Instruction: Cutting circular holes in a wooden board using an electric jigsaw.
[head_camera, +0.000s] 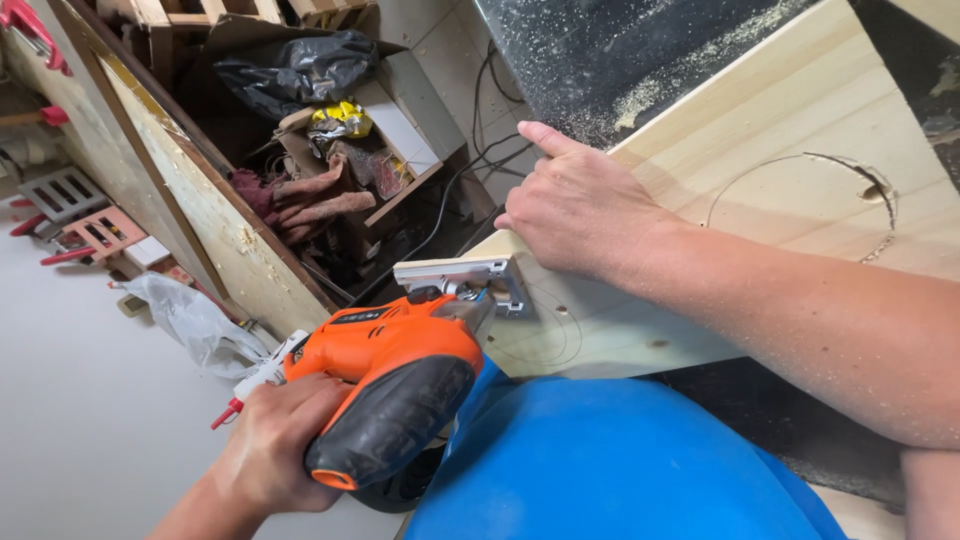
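My left hand grips the black and orange handle of a jigsaw. Its grey metal base plate rests against the near corner of a pale wooden board. My right hand lies flat on the board's edge just beyond the saw, thumb pointing up along the edge. A large circle is partly cut into the board, with a drilled hole at its upper right. A smaller pencilled circle with a small hole sits near the saw.
Sawdust covers a dark bench top behind the board. Blue fabric fills the lower middle. On the left lie a long wooden plank, red clamps, a plastic bag, rags and black cables.
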